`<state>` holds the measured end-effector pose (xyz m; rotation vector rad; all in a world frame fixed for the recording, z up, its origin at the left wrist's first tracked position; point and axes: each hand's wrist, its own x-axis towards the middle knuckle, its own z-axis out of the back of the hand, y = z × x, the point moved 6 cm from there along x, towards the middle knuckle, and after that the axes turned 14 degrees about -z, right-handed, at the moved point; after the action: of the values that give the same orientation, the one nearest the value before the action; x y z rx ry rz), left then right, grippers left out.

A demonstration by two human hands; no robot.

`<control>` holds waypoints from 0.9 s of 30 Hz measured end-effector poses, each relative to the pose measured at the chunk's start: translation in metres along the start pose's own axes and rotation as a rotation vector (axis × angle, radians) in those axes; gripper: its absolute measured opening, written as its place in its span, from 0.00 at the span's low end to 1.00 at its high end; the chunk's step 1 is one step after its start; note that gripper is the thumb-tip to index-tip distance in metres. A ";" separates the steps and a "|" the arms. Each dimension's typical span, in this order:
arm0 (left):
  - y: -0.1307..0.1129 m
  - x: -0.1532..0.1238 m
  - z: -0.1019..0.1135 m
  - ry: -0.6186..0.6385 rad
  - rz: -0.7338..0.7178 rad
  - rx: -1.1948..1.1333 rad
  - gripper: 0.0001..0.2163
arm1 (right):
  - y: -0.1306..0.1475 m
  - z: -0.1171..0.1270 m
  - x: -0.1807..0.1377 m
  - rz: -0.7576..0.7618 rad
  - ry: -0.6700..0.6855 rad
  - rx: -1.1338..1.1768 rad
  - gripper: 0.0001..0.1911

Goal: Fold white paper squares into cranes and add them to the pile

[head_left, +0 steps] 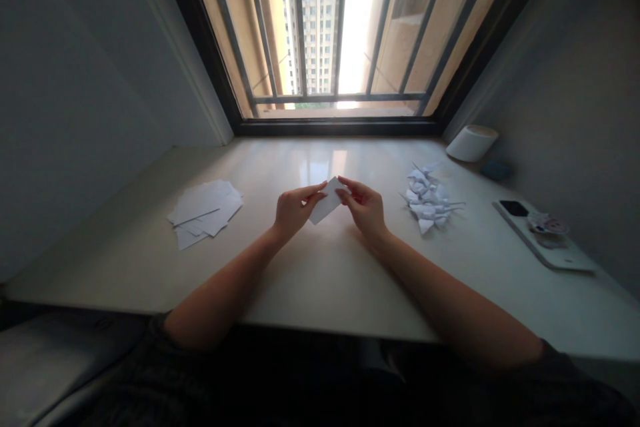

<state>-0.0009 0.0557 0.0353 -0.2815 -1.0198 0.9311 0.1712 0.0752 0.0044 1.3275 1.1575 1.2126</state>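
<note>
Between my two hands, a small white piece of paper (327, 203) is held up over the middle of the table, one corner pointing away from me. It looks folded, though its layers are too fine to make out. My left hand (299, 208) pinches its left edge between thumb and fingers. On the opposite edge, my right hand (364, 205) pinches it the same way. A loose pile of flat white paper sheets (207, 207) lies to the left. Over to the right sits a heap of folded white paper pieces (427, 200) with thin pointed ends.
A white phone (545, 240) with a dark camera block and a ring-like attachment lies at the right. Behind it stand a white cup-like container (471, 143) and a small dark bluish object (496, 169) by the wall. A barred window rises behind the white table (320, 287).
</note>
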 end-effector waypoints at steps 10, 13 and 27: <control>0.011 -0.002 -0.009 0.002 0.125 -0.279 0.20 | 0.001 0.002 0.000 -0.021 -0.018 0.003 0.23; 0.011 -0.003 -0.010 -0.020 0.140 -0.304 0.20 | 0.003 0.000 -0.001 -0.028 -0.003 0.013 0.24; -0.014 -0.001 0.006 -0.153 -0.004 -0.128 0.17 | -0.004 -0.020 -0.007 -0.089 0.251 -0.032 0.18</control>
<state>0.0009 0.0452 0.0461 -0.3181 -1.2223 0.8952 0.1504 0.0700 0.0006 1.1096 1.3535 1.3541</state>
